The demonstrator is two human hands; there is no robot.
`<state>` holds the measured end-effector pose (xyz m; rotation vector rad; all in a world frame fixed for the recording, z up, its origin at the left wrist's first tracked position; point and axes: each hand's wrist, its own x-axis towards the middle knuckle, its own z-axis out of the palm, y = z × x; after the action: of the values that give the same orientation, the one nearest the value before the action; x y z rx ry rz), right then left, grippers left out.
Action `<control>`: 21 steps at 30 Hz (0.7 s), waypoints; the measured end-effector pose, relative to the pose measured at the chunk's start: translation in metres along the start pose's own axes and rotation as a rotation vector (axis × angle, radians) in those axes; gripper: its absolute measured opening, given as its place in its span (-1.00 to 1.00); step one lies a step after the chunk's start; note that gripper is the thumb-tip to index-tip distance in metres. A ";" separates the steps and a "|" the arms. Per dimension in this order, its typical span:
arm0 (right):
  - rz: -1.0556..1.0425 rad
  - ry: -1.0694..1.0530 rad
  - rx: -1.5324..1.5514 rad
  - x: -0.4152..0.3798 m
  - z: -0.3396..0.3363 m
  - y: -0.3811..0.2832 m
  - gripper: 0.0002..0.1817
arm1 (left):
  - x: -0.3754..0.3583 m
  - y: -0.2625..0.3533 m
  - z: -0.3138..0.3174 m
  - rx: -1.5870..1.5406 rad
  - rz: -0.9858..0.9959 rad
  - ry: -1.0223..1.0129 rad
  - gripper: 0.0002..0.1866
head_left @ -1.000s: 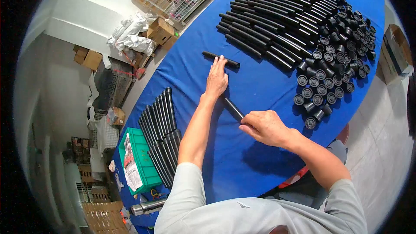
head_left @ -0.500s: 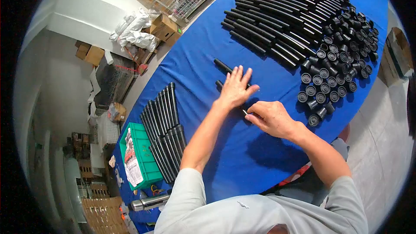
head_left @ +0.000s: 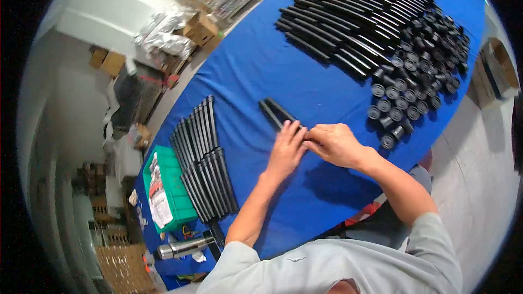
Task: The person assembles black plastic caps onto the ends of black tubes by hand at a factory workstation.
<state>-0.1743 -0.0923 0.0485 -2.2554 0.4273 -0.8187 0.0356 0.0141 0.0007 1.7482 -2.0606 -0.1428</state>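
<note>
left hand [head_left: 286, 153] open, fingers laid over near ends of two black tubes [head_left: 271, 115], seemingly so they don't roll; tubes lie mid-worktop [head_left: 239, 65], likely for easy reach. right hand [head_left: 338, 144] closed in a pinch beside left fingertips, can't tell on what. black caps [head_left: 392, 93] near right edge, probably kept loose for picking.

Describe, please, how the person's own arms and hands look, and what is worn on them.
The left hand and right hand are bare, without gloves. No watch or bracelet shows on either wrist. The forearms are uncovered. A light grey shirt with short, loose sleeves covers the upper arms. Whether there is any ring is too blurred to tell.
</note>
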 end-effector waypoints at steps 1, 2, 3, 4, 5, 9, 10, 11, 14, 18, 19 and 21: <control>0.001 -0.018 0.003 0.001 0.001 -0.002 -0.81 | -0.002 -0.009 0.000 0.064 0.042 0.012 -0.42; 0.009 -0.037 0.004 0.001 0.000 -0.005 -0.80 | -0.001 -0.014 0.000 0.119 0.087 0.026 -0.44; 0.028 -0.057 -0.001 0.001 -0.002 -0.006 -0.79 | 0.004 -0.011 0.000 0.061 0.065 0.028 -0.45; 0.037 -0.077 0.002 0.002 -0.002 -0.009 -0.79 | 0.007 -0.009 0.001 0.015 0.052 0.032 -0.46; 0.067 -0.106 -0.022 0.002 0.000 -0.009 -0.79 | 0.008 -0.010 0.003 0.018 0.046 0.008 -0.46; 0.010 -0.092 -0.085 0.001 0.012 -0.005 -0.75 | 0.016 -0.012 0.003 0.023 0.046 -0.037 -0.44; 0.010 -0.092 -0.086 0.001 0.013 -0.005 -0.76 | 0.017 -0.016 0.001 0.028 0.054 -0.047 -0.43; 0.007 -0.093 -0.085 0.001 0.012 -0.005 -0.76 | 0.017 -0.019 -0.001 0.047 0.080 -0.058 -0.45; 0.021 -0.118 -0.083 0.000 0.006 -0.008 -0.78 | 0.021 0.000 -0.014 -0.038 0.028 -0.025 -0.47; -0.071 -0.206 0.082 -0.002 0.007 -0.006 -0.76 | 0.020 -0.016 0.000 0.140 0.087 -0.033 -0.44; -0.115 -0.293 0.223 -0.002 0.003 -0.006 -0.74 | 0.020 -0.013 -0.001 0.100 0.064 -0.013 -0.44; -0.194 -0.549 0.443 -0.001 -0.006 -0.011 -0.67 | 0.022 -0.005 -0.006 0.022 0.018 0.025 -0.45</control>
<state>-0.1783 -0.0867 0.0588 -2.0016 -0.2144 -0.3107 0.0398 -0.0071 0.0101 1.7349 -2.0671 -0.0925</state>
